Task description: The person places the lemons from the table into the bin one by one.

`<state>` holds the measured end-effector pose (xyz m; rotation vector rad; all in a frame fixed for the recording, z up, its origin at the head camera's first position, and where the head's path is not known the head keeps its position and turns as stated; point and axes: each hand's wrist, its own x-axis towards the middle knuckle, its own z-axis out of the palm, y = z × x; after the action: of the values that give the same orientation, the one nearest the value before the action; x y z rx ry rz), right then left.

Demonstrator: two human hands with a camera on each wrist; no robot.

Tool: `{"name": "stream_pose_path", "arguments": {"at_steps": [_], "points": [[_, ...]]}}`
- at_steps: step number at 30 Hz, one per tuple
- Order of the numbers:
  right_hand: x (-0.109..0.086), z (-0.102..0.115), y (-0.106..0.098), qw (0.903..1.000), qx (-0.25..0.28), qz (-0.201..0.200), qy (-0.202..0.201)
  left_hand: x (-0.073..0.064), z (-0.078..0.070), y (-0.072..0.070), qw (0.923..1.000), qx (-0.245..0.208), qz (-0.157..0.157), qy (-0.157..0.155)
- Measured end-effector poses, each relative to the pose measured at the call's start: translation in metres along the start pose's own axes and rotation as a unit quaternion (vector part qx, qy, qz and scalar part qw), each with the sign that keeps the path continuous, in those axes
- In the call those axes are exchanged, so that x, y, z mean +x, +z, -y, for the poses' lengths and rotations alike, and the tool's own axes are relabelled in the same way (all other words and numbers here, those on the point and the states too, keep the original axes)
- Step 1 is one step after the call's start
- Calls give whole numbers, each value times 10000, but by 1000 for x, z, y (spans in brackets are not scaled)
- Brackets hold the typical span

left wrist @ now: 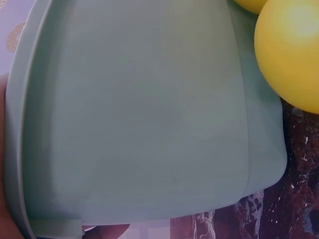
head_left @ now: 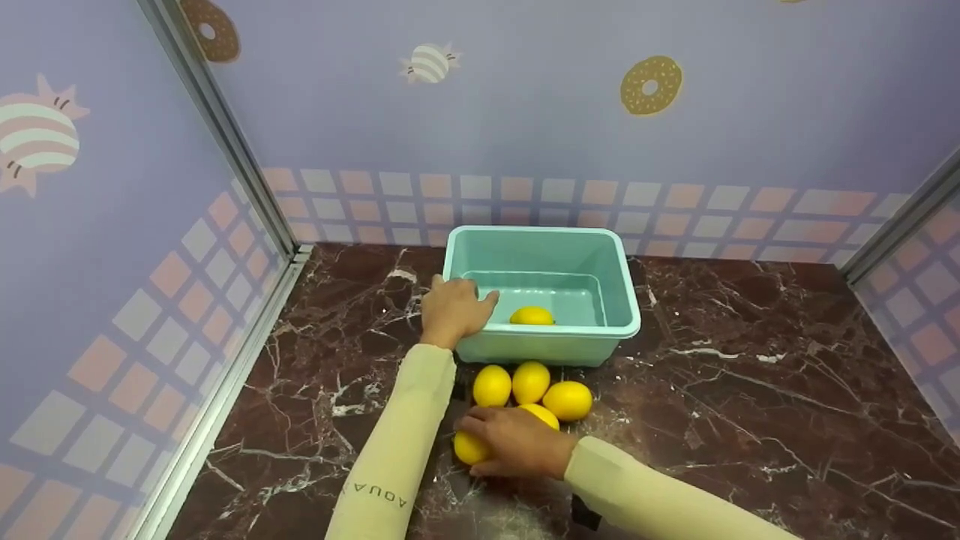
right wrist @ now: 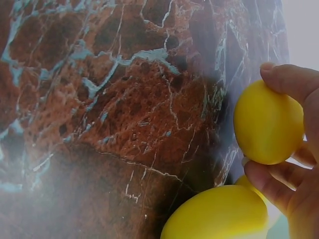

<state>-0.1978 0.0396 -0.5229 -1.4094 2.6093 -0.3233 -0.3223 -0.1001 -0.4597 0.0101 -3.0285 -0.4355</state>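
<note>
My right hand holds a lemon between thumb and fingertips, low over the tabletop. Another lemon shows partly from behind that hand. Close by, in front of the bin, lie more lemons: one on the left, one in the middle and one on the right. The light green plastic bin stands upright with a single lemon visible inside, near its front wall. At the bin's left front corner my left hand grips the rim, its thumb pointing across the opening.
A dark red marble-patterned tabletop carries everything. Behind the bin rises a purple wall printed with sweets and checks. A metal-framed side panel bounds the left, and another panel the right.
</note>
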Motion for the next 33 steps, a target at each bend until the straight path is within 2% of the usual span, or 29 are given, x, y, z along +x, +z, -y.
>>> {"name": "stream_pose_path", "arguments": {"at_steps": [8,16,25,33], "points": [[-4,1,-9,9998,-123,-124,13,-1,1,-1,10000,-6,32,24],[-8,-4,-22,9995,-173,-190,197,0,0,-1,9999,95,66,36],[-12,-12,-27,9994,-113,-266,209,1,1,-1,9999,98,98,12],[-15,-12,-33,9986,-261,-393,230,2,1,0,9999,95,137,-31]]}}
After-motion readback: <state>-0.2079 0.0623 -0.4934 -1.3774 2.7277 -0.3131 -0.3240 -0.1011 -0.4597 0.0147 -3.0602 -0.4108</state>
